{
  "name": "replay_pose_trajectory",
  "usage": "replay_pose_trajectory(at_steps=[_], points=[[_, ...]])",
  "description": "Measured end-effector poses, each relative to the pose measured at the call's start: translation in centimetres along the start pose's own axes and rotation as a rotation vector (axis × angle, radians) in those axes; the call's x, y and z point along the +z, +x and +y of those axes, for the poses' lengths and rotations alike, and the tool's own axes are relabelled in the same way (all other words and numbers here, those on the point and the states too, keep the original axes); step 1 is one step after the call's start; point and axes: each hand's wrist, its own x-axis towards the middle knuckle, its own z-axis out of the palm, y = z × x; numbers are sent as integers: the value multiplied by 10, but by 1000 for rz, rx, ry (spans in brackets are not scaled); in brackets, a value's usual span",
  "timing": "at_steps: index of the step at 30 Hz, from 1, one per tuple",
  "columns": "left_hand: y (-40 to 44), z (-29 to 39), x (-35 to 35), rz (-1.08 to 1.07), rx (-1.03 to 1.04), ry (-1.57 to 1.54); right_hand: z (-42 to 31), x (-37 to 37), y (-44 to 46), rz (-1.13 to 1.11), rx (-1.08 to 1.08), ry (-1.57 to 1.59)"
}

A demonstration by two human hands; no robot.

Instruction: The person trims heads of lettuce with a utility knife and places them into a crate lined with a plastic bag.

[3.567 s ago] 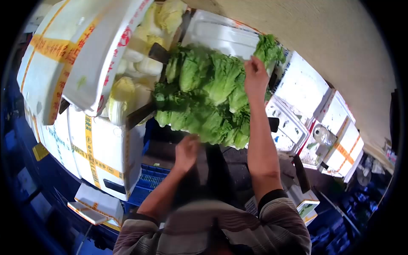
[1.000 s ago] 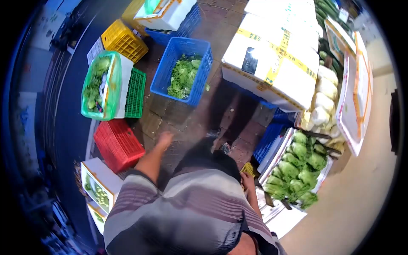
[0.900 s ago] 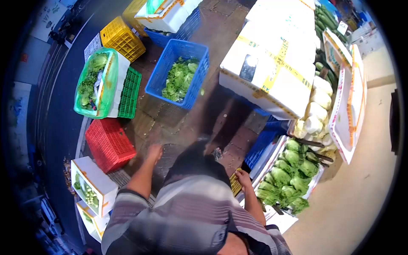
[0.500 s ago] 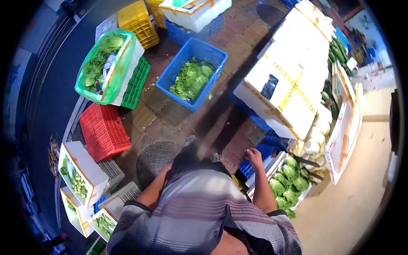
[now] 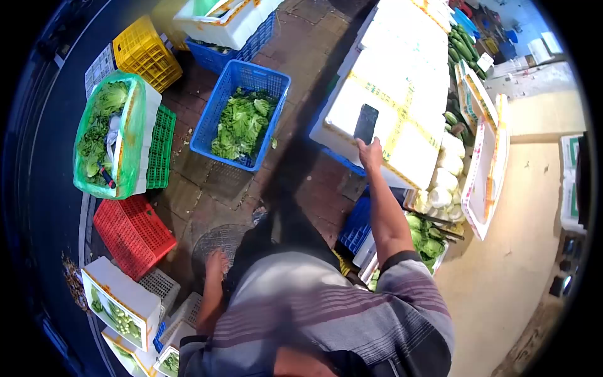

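Note:
A dark smartphone [image 5: 366,122] lies on the white foam box [image 5: 352,94] crossed with yellow tape. My right hand [image 5: 370,152] has its thumb and fingers at the phone's lower end, closed on that edge; the phone still rests on the box. At my left side hangs my left hand [image 5: 217,264], above a round manhole cover [image 5: 204,242]. Its fingers are loosely apart, and nothing shows in them. Ahead of me on the paving stands a blue crate [image 5: 200,133] with leafy lettuce [image 5: 242,129] inside.
Left stand a green-lined foam box [image 5: 139,119] of greens, a red crate [image 5: 135,235] and a yellow crate [image 5: 147,53]. Foam boxes [image 5: 119,283] of vegetables sit lower left. Cabbages [image 5: 445,182], cucumbers [image 5: 461,47] and lettuce heads [image 5: 430,245] lie on the right.
My right hand has moved forward from beside the lettuce heads to the smartphone and closed on its lower end. My left hand has shifted slightly left and down. The view has turned.

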Motion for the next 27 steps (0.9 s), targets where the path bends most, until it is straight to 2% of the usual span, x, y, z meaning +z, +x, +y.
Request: replay_pose_trajectory(at_steps=[4, 5, 7, 8, 9, 11, 12, 15, 18, 20, 22, 24, 25, 27], points=[[9, -19, -12, 77, 19, 53, -43, 9, 27, -145, 183, -253], [34, -44, -20, 83, 51, -7, -41, 15, 32, -149, 198, -234], [-4, -25, 3, 34, 48, -3, -37, 21, 35, -160, 169, -323], [-26, -6, 21, 9, 46, 1, -27, 28, 33, -75, 75, -356], [-35, 7, 35, 59, 12, 47, -24, 30, 38, -131, 57, -384], [-30, 14, 55, 21, 32, -65, -5, 38, 39, -44, -68, -320], [-24, 14, 62, -2, 39, -114, -19, 23, 40, -129, -8, -307], [5, 15, 82, 62, 306, 86, -15, 20, 49, -163, -6, -300], [-23, 83, 118, 49, 197, -109, 8, 16, 63, -251, -35, -164], [-31, 109, 134, -15, 219, -118, 31, 8, 65, -307, -119, 43], [-29, 125, 149, -91, 260, -49, 42, -13, 54, -569, 56, 340], [-25, 138, 173, -182, 316, 99, 25, -52, 25, -765, 139, 411], [-56, 166, 192, -281, 377, 196, 70, -37, 15, -1007, 183, 630], [-95, 202, 218, -519, 432, 363, 118, -36, -26, -1242, 376, 838]])
